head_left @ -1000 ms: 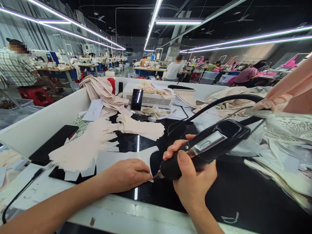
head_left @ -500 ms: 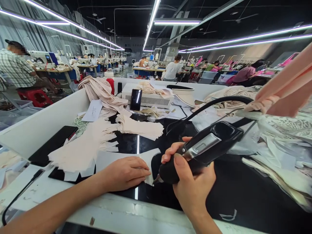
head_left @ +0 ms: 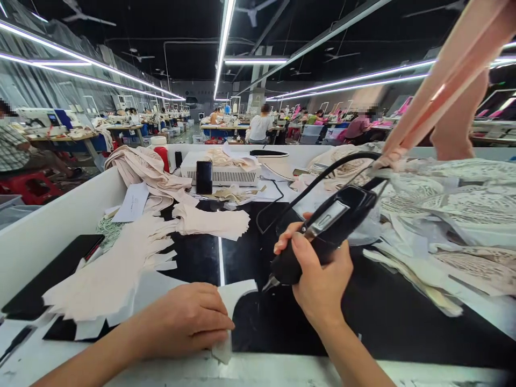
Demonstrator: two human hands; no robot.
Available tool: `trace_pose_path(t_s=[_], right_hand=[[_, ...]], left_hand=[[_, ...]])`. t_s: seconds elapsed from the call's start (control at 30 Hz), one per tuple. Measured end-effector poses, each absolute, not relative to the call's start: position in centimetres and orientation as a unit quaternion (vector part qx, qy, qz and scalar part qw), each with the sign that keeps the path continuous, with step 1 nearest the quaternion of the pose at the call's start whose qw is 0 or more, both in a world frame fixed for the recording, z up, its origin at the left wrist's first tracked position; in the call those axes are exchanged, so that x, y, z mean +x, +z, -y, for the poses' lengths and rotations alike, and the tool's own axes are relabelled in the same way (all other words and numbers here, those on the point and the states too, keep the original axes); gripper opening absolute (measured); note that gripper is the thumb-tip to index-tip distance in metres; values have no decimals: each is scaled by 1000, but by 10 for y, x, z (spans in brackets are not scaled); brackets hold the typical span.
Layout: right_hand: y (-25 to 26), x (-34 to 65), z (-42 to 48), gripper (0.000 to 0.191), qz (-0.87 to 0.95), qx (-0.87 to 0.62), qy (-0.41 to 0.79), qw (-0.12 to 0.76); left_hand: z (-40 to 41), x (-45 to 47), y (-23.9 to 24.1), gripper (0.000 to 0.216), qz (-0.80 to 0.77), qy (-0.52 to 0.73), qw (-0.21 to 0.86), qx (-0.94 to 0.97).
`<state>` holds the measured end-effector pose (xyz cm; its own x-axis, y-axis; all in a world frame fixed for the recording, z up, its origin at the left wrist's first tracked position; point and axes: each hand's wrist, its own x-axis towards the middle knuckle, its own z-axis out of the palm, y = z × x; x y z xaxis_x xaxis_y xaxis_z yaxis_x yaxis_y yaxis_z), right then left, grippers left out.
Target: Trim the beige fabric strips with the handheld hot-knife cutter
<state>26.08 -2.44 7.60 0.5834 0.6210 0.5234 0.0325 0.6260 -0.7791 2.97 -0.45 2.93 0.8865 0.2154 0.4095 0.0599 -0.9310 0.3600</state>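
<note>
My right hand (head_left: 318, 282) is wrapped round a black corded cutting tool (head_left: 326, 228) whose metal tip points down just above the black glass worktop (head_left: 382, 312). My left hand (head_left: 183, 320) lies flat with fingers together, pressing a pale cut fabric piece (head_left: 234, 295) onto the worktop near the front edge. The tool tip sits just right of that piece's curved edge. A stack of cut beige fabric pieces (head_left: 116, 269) lies to the left of my left hand.
A white wall (head_left: 52, 226) borders the table on the left, with a dark phone (head_left: 48, 277) beside it. A white box (head_left: 221, 173) with a phone leaning on it stands at the back. Lace fabric (head_left: 455, 215) piles up on the right. Pink straps (head_left: 443, 70) hang at top right. Other people sit at distant tables.
The view has tilted and shifted, so the table sits lower in the picture. My left hand drew the pale piece toward the front edge. The tool tip lifted slightly off the piece's edge.
</note>
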Motion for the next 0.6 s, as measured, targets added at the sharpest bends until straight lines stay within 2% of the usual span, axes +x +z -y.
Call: trace_pose_path(t_s=[0.33, 0.6], right_hand=[[66, 255, 6, 26, 455, -393, 184, 777], [61, 255, 2, 31, 458, -414, 177, 767]], left_hand=[[-13, 66, 22, 19, -95, 256, 20, 962], [-22, 81, 14, 15, -111, 208, -36, 971]])
